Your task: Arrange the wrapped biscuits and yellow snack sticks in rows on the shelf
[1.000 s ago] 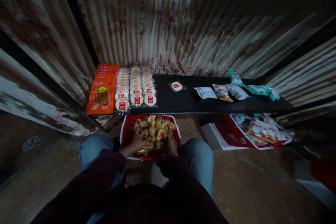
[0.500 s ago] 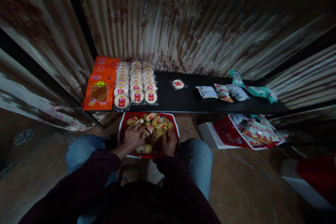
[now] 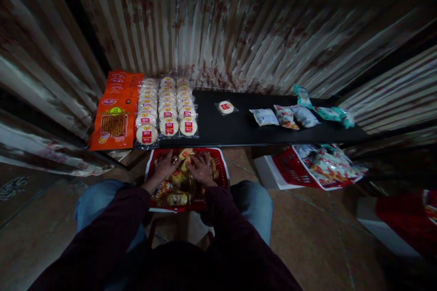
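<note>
A red basket with a white rim (image 3: 225, 170) sits between my knees, holding several small yellow-wrapped snack packs (image 3: 177, 199). My left hand (image 3: 165, 168) lies over the packs on the basket's left side, its fingers spread. On the other side, my right hand (image 3: 202, 170) also rests on the packs with fingers stretched apart and pointing to the far side. Between both hands one yellow pack (image 3: 185, 153) shows near the far rim. Neither hand visibly grips a pack; what lies under the palms is hidden.
A black shelf (image 3: 211, 132) runs just beyond the basket. It carries orange snack bags (image 3: 114, 118), rows of round wrapped crackers (image 3: 169, 126), one lone cracker (image 3: 226, 107), white pouches (image 3: 264, 117) and green pouches (image 3: 327, 113). Another filled red basket (image 3: 288, 168) stands lower right.
Both hands have moved towards the far side of the basket, and the right hand has swung inward over the packs. Packs have shifted, uncovering others near the front. The view has turned slightly.
</note>
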`<action>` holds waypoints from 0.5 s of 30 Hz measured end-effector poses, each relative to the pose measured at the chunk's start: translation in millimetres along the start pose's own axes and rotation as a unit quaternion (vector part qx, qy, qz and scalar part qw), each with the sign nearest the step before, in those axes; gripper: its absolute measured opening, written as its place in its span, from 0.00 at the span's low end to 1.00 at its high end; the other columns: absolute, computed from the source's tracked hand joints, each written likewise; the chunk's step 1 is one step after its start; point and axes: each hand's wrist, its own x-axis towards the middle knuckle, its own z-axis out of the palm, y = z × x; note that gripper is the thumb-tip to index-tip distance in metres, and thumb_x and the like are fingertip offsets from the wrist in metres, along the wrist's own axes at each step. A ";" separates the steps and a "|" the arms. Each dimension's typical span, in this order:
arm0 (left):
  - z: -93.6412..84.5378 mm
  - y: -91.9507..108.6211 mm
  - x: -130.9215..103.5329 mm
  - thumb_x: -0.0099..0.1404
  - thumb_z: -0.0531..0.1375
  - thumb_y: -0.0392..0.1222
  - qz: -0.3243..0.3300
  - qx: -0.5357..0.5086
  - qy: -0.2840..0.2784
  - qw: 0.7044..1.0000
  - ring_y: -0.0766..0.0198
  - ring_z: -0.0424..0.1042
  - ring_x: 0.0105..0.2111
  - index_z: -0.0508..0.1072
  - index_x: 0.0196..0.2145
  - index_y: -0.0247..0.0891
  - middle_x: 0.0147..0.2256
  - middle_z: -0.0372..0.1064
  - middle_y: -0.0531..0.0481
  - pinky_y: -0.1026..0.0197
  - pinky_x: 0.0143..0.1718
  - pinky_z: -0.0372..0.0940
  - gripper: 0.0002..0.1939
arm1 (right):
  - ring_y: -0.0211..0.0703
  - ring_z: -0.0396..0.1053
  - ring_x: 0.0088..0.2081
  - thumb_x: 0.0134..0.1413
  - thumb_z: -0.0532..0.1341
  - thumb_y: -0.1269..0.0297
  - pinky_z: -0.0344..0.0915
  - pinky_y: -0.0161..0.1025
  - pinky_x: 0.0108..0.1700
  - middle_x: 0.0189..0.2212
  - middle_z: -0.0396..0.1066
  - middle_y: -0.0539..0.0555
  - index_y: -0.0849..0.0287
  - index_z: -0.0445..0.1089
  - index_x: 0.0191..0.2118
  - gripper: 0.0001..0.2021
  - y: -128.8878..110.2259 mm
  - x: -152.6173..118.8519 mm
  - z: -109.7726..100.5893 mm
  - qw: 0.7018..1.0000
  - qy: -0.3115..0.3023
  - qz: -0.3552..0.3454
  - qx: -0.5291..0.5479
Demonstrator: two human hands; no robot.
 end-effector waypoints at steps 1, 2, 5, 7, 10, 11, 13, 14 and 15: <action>-1.1 3.9 1.6 0.65 0.47 0.59 0.006 0.011 -0.006 1.000 0.45 0.60 0.59 0.57 0.63 0.40 0.58 0.64 0.39 0.42 0.59 0.50 0.33 | 0.51 0.57 0.59 0.57 0.58 0.51 0.49 0.51 0.62 0.52 0.69 0.56 0.53 0.70 0.51 0.19 -9.5 -5.2 -0.3 0.999 -0.043 0.006 0.009; -1.9 7.1 2.7 0.65 0.47 0.60 0.019 0.023 -0.010 1.000 0.47 0.61 0.58 0.57 0.62 0.42 0.57 0.65 0.42 0.43 0.59 0.51 0.33 | 0.51 0.57 0.59 0.57 0.58 0.52 0.51 0.50 0.61 0.53 0.68 0.56 0.54 0.69 0.53 0.20 -18.6 -11.7 -1.5 0.997 -0.075 0.008 0.017; -2.4 10.9 3.8 0.65 0.50 0.56 0.090 0.048 -0.019 0.995 0.55 0.63 0.57 0.64 0.58 0.48 0.54 0.69 0.49 0.52 0.59 0.53 0.26 | 0.52 0.56 0.59 0.59 0.56 0.54 0.52 0.50 0.60 0.57 0.64 0.56 0.53 0.66 0.56 0.21 -37.1 -35.0 -9.1 0.994 -0.103 -0.021 0.034; -1.7 8.9 3.3 0.64 0.53 0.51 0.135 0.058 -0.041 0.988 0.59 0.66 0.54 0.69 0.54 0.48 0.51 0.71 0.51 0.56 0.58 0.54 0.21 | 0.53 0.56 0.58 0.60 0.55 0.54 0.53 0.51 0.59 0.55 0.66 0.54 0.51 0.66 0.56 0.20 -38.8 -48.7 -15.9 0.993 -0.104 -0.033 0.042; -3.6 2.9 2.0 0.62 0.55 0.45 0.167 0.083 -0.069 0.980 0.59 0.69 0.51 0.73 0.48 0.47 0.49 0.73 0.51 0.56 0.59 0.52 0.17 | 0.55 0.57 0.57 0.59 0.56 0.53 0.53 0.52 0.58 0.52 0.69 0.54 0.51 0.69 0.52 0.18 -28.7 -58.7 -23.2 0.996 -0.083 -0.020 0.038; -5.6 1.1 1.2 0.61 0.56 0.45 0.168 0.098 -0.072 0.978 0.58 0.69 0.51 0.73 0.47 0.46 0.48 0.73 0.50 0.54 0.60 0.50 0.16 | 0.54 0.58 0.56 0.59 0.57 0.54 0.54 0.52 0.58 0.51 0.69 0.54 0.52 0.71 0.51 0.17 -23.8 -59.0 -23.9 0.997 -0.073 -0.011 0.038; -11.4 -0.7 -0.8 0.61 0.55 0.45 0.160 0.133 -0.073 0.975 0.56 0.69 0.50 0.75 0.44 0.42 0.46 0.74 0.46 0.52 0.60 0.50 0.15 | 0.52 0.61 0.53 0.58 0.57 0.57 0.55 0.50 0.56 0.49 0.70 0.55 0.54 0.72 0.49 0.15 -14.1 -56.6 -22.5 0.998 -0.052 0.009 0.044; -15.2 -0.8 -2.0 0.61 0.55 0.45 0.154 0.149 -0.075 0.974 0.55 0.70 0.50 0.75 0.42 0.40 0.44 0.75 0.45 0.52 0.59 0.51 0.14 | 0.51 0.62 0.51 0.58 0.57 0.58 0.57 0.48 0.55 0.48 0.70 0.56 0.55 0.72 0.48 0.14 -9.8 -54.8 -20.8 0.998 -0.039 0.022 0.049; -19.2 -0.4 -3.2 0.61 0.55 0.45 0.149 0.162 -0.074 0.973 0.55 0.70 0.49 0.75 0.41 0.39 0.43 0.75 0.43 0.52 0.58 0.53 0.14 | 0.49 0.64 0.49 0.58 0.57 0.60 0.58 0.47 0.54 0.48 0.70 0.56 0.55 0.73 0.47 0.13 -6.1 -53.0 -18.6 0.998 -0.025 0.035 0.053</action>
